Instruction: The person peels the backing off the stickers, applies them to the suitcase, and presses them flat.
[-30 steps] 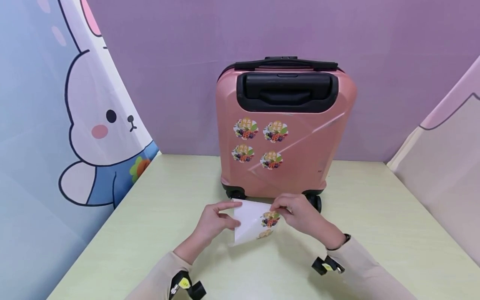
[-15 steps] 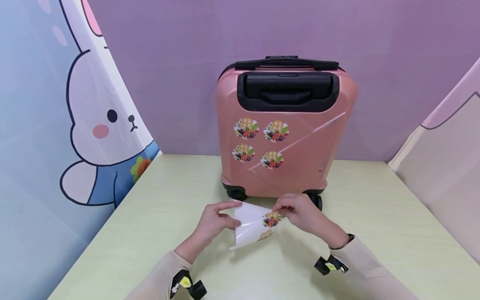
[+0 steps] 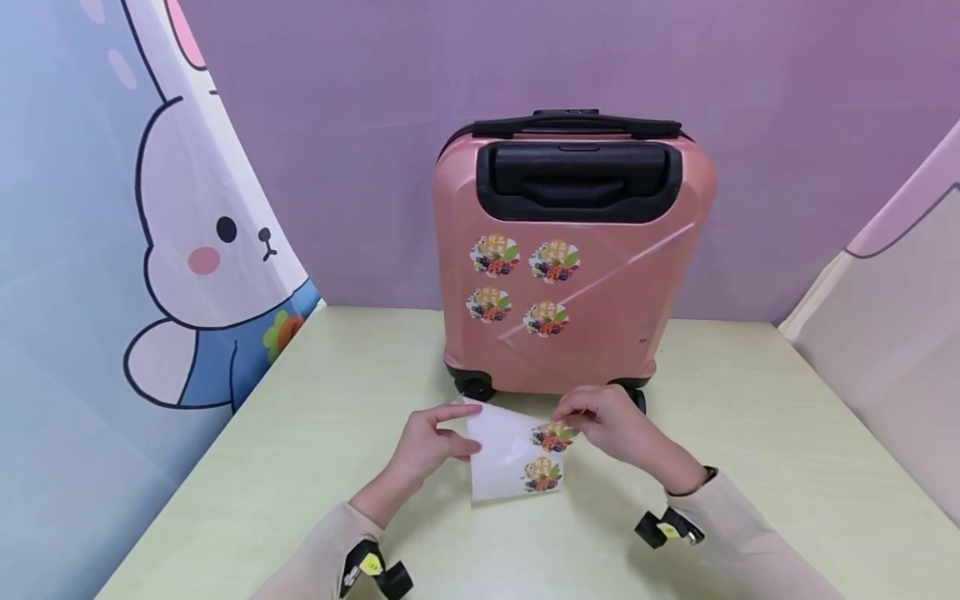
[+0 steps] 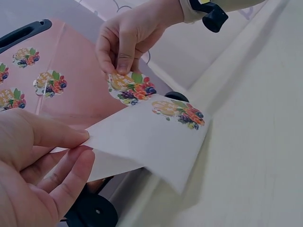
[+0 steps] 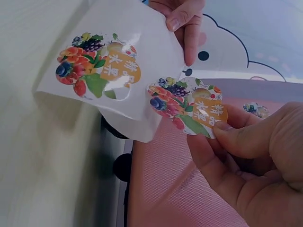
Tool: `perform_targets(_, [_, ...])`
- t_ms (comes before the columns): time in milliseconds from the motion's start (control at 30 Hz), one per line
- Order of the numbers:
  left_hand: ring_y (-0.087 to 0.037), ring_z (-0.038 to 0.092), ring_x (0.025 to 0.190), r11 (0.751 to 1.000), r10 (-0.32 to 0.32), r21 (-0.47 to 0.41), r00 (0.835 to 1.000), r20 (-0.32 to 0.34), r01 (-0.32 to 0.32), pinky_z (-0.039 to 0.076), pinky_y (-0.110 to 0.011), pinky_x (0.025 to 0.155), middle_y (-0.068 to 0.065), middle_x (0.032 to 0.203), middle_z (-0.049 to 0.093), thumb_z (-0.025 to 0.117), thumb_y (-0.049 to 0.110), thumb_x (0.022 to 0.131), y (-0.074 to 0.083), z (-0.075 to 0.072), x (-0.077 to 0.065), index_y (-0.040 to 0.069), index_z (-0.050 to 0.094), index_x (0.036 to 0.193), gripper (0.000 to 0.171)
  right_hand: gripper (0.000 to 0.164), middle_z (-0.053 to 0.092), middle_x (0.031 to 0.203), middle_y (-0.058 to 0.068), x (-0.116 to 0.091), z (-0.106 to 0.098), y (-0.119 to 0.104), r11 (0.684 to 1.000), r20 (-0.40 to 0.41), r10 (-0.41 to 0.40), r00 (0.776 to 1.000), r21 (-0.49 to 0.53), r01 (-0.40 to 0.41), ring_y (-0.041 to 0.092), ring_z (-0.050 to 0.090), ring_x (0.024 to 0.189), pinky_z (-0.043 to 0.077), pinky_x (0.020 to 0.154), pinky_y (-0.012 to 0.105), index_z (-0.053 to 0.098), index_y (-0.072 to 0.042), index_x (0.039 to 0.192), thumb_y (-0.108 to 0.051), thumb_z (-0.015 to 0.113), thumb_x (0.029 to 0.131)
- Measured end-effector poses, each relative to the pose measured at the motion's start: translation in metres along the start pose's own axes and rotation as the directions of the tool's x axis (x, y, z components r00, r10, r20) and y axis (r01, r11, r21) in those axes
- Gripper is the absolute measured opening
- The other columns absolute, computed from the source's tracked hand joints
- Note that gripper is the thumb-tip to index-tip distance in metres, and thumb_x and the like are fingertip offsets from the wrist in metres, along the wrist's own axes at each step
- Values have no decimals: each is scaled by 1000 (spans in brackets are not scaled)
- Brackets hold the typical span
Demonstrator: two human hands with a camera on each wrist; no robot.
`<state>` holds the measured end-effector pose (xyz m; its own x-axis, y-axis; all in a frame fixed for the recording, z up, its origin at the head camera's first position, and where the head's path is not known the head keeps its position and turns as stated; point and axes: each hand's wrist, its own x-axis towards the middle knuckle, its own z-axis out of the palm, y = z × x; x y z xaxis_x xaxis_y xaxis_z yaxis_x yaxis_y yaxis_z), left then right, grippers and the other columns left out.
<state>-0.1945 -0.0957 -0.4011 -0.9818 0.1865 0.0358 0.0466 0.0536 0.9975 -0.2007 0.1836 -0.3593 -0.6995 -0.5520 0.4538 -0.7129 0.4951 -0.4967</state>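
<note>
My left hand [image 3: 431, 442] pinches the left edge of a white sticker sheet [image 3: 495, 462] between thumb and fingers. My right hand [image 3: 611, 423] pinches the edge of a round fruit sticker [image 5: 182, 106], printed with berries, leaves and an orange label. That sticker stands out past the sheet's edge in both wrist views; I cannot tell whether its far side still clings to the sheet. A second fruit sticker [image 4: 182, 113] lies flat on the sheet. Behind the hands stands a pink suitcase [image 3: 600, 350] with several matching stickers [image 3: 554, 261] on its shell.
The suitcase rests upright on a pale table [image 3: 360, 358], its black wheel [image 3: 475, 387] just behind the sheet. A black carry handle [image 3: 577, 125] tops it. Purple cloth [image 3: 337, 167] hangs at the back, and a rabbit-print cloth [image 3: 202, 275] on the left.
My right hand has shifted slightly right, drawing the sticker outward. The sheet, curled before, has flattened, and its lower sticker now shows fully. My left hand has kept its hold.
</note>
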Motion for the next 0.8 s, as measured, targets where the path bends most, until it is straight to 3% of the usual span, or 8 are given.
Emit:
perform_targets(367, [-21, 72, 66, 1000, -16, 4, 1000, -8, 16, 61, -37, 67, -22, 130, 62, 75, -14, 76, -9, 2, -1, -5, 67, 122, 48, 21, 71, 89, 1, 1, -3, -3, 999, 36, 41, 999, -7, -41, 12, 64, 76, 55, 63, 25, 75, -7, 90, 13, 71, 83])
perform_targets(800, [-20, 71, 70, 1000, -19, -6, 999, 41, 19, 61, -38, 65, -27, 125, 62, 73, -11, 79, -28, 2, 5, -8, 62, 127, 50, 23, 70, 87, 3, 3, -10, -4, 999, -32, 39, 999, -4, -39, 13, 61, 68, 53, 58, 24, 75, -5, 89, 16, 70, 81])
